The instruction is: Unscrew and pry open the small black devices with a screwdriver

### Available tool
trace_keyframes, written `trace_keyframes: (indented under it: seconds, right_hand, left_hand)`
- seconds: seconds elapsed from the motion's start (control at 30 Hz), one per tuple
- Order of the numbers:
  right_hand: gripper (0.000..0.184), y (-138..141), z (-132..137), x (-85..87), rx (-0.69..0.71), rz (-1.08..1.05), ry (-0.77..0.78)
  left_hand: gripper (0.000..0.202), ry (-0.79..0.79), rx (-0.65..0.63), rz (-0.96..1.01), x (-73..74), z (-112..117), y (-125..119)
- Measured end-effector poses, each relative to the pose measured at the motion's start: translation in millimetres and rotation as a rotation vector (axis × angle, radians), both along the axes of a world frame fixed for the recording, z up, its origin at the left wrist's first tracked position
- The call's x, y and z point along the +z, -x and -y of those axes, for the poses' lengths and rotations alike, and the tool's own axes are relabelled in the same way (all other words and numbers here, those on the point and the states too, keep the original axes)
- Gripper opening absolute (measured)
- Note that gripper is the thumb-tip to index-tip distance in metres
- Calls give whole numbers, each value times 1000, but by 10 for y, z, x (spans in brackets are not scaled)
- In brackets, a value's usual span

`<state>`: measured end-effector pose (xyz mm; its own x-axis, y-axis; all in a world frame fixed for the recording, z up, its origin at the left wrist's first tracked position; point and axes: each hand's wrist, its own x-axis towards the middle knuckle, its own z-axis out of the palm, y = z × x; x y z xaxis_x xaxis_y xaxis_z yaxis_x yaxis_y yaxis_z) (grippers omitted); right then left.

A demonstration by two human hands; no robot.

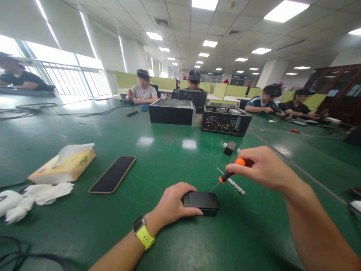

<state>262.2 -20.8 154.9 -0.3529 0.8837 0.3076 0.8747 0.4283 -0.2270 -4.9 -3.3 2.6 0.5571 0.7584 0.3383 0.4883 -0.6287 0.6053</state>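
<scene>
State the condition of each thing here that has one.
Black box, lying flat, held
Screwdriver, tilted, tip at black box
Left hand, gripping black box
Right hand, holding screwdriver
Phone, face up, screen dark
Tissue pack, open, tissue sticking out
Watch, strapped on
Ceiling lights, lit

- Left hand (175,201): lowered, thumb (194,212) and fingers (186,186) curved in a grip.
- Right hand (263,167): raised higher, fingers pinched.
- Right forearm (316,222): slanting up to a bent wrist (293,188).

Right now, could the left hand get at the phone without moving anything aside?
Likely yes: the phone lies flat to the left of the left hand, and nothing visible stands between them. That hand grips the black box, though, so it would probably have to let go first.
</scene>
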Motion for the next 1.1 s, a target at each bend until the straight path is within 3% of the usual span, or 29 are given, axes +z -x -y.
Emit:
trace_keyframes:
  seconds: [0.17, 0.43, 0.67, 1.1]
  right_hand:
    - [27, 29, 17, 7, 139, -160, 76]
    - [25, 153, 107, -5, 136, -364, 87]
    - [21, 267, 140, -26, 210, -309, 117]
    - [21, 261, 123, -40, 225, -293, 79]
  left_hand:
    - [47, -4, -9, 23, 3, 3, 2]
    - [49, -17, -44, 49, 5, -6, 13]
    - [51, -4, -46, 56, 5, 4, 13]
    - [50, -15, -52, 54, -14, 0, 19]
